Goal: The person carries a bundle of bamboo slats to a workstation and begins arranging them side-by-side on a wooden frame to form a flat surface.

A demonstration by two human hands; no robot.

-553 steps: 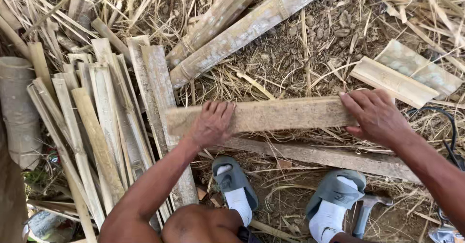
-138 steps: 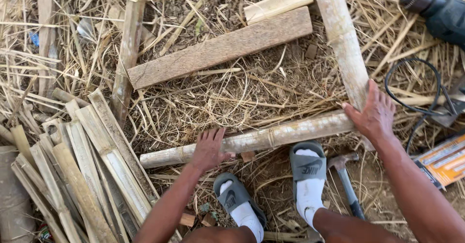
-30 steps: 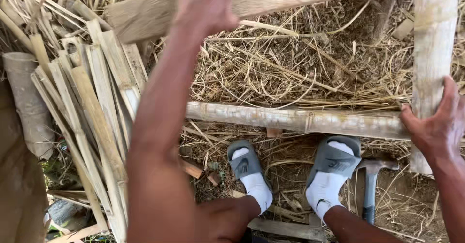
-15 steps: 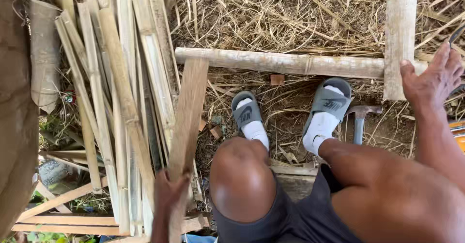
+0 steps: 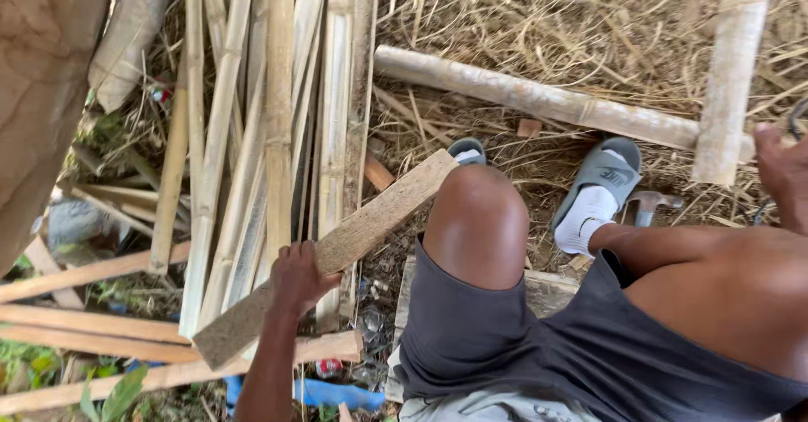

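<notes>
The left hand is wrapped around a flat wooden plank, fingers curled over its upper edge and clamped tight about the middle of its length. The forearm rises from the bottom edge of the view, nearly straight up to the wrist. The plank slants from low on the left up to the right, its upper end just beside the person's bent left knee and its lower end out over the pale boards on the ground at the lower left. Behind the hand a bundle of split bamboo strips lies lengthwise, running toward the top edge.

The right hand shows only partly at the right edge, close beside the lower end of an upright bamboo piece; whether it grips anything I cannot tell. A long bamboo pole lies across the straw-covered ground, meeting that upright piece. Grey sandals with white socks sit just below the pole, and a hammer rests beside the right foot.
</notes>
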